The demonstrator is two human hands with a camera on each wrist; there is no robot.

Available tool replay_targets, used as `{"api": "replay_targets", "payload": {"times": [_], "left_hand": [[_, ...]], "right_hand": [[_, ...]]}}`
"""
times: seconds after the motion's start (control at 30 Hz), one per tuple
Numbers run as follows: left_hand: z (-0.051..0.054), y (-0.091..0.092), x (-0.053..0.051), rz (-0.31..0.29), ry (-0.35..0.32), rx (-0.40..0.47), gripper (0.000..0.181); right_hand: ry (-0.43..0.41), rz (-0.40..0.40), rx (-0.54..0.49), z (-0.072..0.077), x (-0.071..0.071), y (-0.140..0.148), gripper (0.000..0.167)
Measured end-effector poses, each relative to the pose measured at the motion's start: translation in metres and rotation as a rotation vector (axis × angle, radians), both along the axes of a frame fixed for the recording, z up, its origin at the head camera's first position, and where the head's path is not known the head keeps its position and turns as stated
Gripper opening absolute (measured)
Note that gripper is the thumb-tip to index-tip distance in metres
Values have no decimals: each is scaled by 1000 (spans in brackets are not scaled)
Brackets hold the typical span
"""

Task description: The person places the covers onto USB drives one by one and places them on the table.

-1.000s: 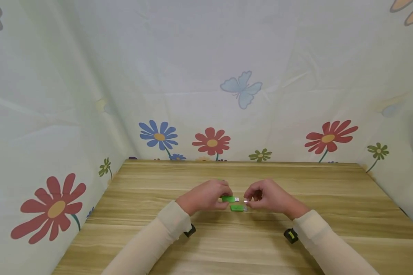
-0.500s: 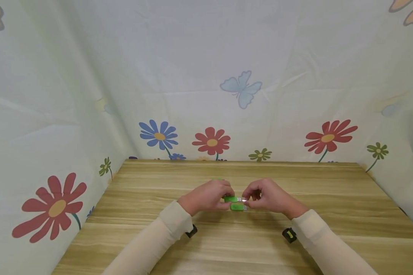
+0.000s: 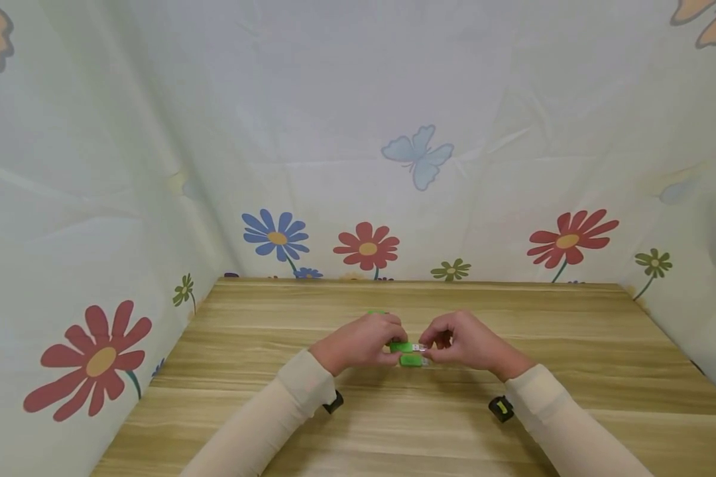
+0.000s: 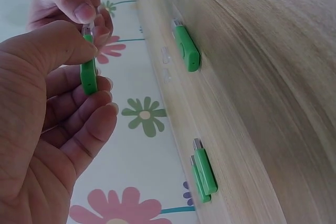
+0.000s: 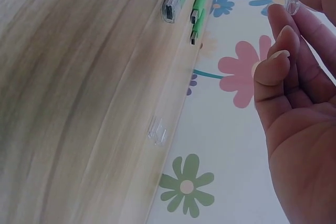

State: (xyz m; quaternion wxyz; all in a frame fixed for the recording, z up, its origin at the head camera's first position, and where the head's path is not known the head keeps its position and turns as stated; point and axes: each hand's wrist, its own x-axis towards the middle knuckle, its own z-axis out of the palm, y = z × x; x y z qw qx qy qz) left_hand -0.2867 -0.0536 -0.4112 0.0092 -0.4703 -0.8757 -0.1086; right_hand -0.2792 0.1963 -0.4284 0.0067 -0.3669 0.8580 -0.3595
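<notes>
A green USB stick (image 4: 89,74) is held above the table, between the two hands, its metal plug (image 4: 87,31) towards the right. The left hand (image 3: 360,341) grips its green body between thumb and fingers; the right hand (image 3: 468,341) pinches a small clear cap (image 5: 292,4) at the plug end. Fingertips cover much of that join—how far the cap sits over the plug is impossible to tell.

Just below, on the table, lies a second green stick (image 4: 186,48), its tip inside clear plastic. Two more, a side-by-side pair (image 4: 205,171), lie farther off; from the head they are mostly hidden behind the left hand, only a green sliver showing. Faint transparent pieces (image 4: 166,64) on the wood are hard to make out.

The table (image 3: 394,430) has pale wood grain. White sheeting (image 3: 334,99) printed with flowers and butterflies stands around it. Both cream sleeves (image 3: 262,417) run out of the bottom edge, a dark device (image 3: 502,409) at each wrist.
</notes>
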Motion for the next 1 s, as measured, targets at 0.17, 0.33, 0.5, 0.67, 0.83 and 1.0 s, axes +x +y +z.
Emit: {"api": "replay_targets", "payload": {"times": [0.17,0.33,0.5,0.67,0.83,1.0], "left_hand": [[-1,0,0,-12,12,-3,16],[-1,0,1,-25,14,8,15],[-2,1,0,-33,22,20,13],[-3,2,-1,-49,28,34,11],[-2,4,-1,-52,21,32,10],[-1,5,-1,-71,34,28,10]], "right_hand": [[-1,1,1,0,1,-1,6],[-4,14,3,1,1,-3,5],[2,15,2,1,2,-3,5],[15,18,-7,0,1,-3,6],[24,27,-16,-1,1,-3,7],[44,39,-14,-2,1,-3,5]]}}
